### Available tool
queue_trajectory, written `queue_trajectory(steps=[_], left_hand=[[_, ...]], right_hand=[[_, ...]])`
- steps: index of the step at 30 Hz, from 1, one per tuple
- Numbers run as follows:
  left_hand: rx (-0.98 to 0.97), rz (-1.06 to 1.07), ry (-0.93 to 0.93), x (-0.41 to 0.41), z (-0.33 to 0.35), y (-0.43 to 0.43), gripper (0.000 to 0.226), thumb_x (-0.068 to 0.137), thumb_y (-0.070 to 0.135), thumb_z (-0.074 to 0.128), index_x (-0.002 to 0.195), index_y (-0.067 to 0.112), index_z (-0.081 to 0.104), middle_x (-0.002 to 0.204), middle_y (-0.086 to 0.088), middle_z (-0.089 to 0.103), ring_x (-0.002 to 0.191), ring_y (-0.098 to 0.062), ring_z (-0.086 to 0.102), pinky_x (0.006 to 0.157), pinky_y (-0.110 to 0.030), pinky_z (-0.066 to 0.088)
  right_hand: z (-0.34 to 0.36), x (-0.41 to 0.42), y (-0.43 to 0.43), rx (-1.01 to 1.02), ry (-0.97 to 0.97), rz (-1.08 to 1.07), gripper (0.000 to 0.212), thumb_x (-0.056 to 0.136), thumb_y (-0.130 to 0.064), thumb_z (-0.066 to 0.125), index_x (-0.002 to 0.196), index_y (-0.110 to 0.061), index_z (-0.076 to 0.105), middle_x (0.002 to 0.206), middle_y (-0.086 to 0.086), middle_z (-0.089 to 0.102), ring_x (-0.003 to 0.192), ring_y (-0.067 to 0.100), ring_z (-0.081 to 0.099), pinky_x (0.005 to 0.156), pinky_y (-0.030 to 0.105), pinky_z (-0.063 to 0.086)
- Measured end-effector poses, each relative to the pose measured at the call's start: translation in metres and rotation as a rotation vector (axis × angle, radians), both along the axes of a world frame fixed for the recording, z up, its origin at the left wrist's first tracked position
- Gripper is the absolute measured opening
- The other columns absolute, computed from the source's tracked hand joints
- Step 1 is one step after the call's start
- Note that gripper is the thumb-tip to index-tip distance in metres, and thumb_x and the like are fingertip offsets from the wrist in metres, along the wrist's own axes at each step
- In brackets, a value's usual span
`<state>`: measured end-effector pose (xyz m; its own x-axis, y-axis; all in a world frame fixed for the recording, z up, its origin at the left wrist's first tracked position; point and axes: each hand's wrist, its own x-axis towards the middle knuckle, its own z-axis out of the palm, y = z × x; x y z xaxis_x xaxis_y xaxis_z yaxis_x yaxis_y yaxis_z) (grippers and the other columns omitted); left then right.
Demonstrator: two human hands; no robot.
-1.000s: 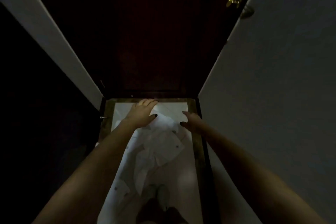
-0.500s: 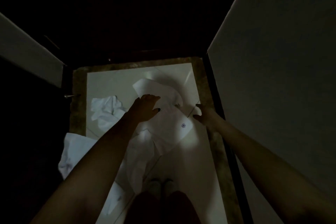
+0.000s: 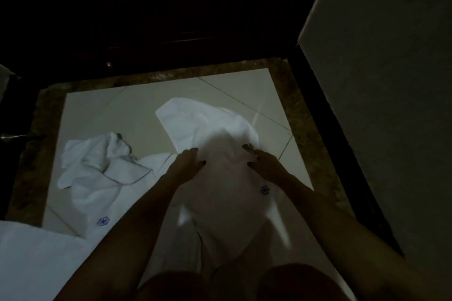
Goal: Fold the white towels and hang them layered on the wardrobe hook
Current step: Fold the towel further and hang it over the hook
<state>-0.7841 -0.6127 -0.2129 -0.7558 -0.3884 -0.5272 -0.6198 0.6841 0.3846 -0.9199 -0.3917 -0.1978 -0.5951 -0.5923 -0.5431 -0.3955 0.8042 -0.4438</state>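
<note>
The work is at the folding step, and by the look of things nothing is hung yet. A white towel [image 3: 220,190] lies on the tiled floor [image 3: 110,110] straight in front of the person, its far end rumpled into a rounded heap and its near end running back toward the knees, with a small blue emblem [image 3: 264,189] showing just beside the right wrist. The left hand [image 3: 187,166] and the right hand [image 3: 265,166] sit on the cloth near its middle, close together, thumbs turned toward each other and fingers [image 3: 192,153] curled down onto the fabric. Both seem to pinch up a ridge of towel rather than press it flat, though the dim light hides how much cloth each grip holds. A second towel [image 3: 102,173] lies crumpled to the left, reaching under the left forearm; whether it touches the first I cannot tell. A third white cloth [image 3: 29,264] shows at the near left corner. The next move probably calls for smoothing the far heap, then carrying the pinched line over so that edge meets edge in a straight fold, with both hands moving evenly and the cloth kept off the second towel. The hook does not show here, so hanging looks well off
</note>
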Motion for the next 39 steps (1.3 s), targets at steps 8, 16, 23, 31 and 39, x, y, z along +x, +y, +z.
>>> queue_trajectory(steps=[8,16,23,31,39], left_hand=[[0.040,0.177,-0.079,0.013,-0.009,-0.003,0.030,0.090,0.036,0.067,0.093,0.006,0.060,0.109,-0.020,0.061,0.103,-0.033,0.059,0.085,-0.034,0.044],[0.444,0.552,0.258,0.026,0.151,0.021,0.032,0.089,0.016,0.070,0.067,0.014,0.047,0.068,-0.003,0.049,0.066,-0.018,0.047,0.058,-0.028,0.034],[0.842,0.733,0.408,0.049,0.411,0.022,0.037,0.088,0.011,0.068,0.057,0.021,0.051,0.061,-0.003,0.041,0.059,-0.016,0.041,0.061,-0.030,0.037],[1.214,1.005,0.673,0.102,0.718,0.047,0.032,0.103,0.035,0.042,0.112,0.016,0.066,0.104,-0.001,0.075,0.100,-0.018,0.070,0.085,-0.029,0.056],[1.217,1.011,0.953,0.186,0.884,0.048,0.042,0.086,0.025,0.062,0.124,0.006,0.062,0.130,-0.017,0.062,0.117,-0.027,0.062,0.098,-0.040,0.052]], right_hand=[[-0.009,0.016,0.014,-0.202,-0.129,-0.299,0.034,0.100,-0.032,0.054,0.112,-0.005,0.069,0.106,0.012,0.069,0.099,0.029,0.065,0.085,0.035,0.050],[0.167,0.017,0.025,-0.411,-0.107,-0.456,0.030,0.100,-0.036,0.054,0.090,-0.010,0.066,0.076,-0.002,0.061,0.071,0.015,0.061,0.055,0.013,0.042],[0.430,0.026,0.020,-0.682,-0.123,-0.573,0.017,0.098,-0.038,0.057,0.087,-0.041,0.069,0.082,-0.014,0.070,0.082,0.006,0.068,0.068,0.022,0.051],[0.772,0.056,0.001,-0.801,-0.246,-0.341,0.017,0.099,-0.015,0.057,0.109,-0.008,0.069,0.101,0.006,0.069,0.096,0.018,0.064,0.079,0.029,0.050],[0.936,0.147,-0.024,-0.741,-0.373,-0.024,0.026,0.095,-0.028,0.058,0.086,-0.008,0.072,0.075,0.001,0.063,0.070,0.011,0.057,0.066,0.028,0.043]])
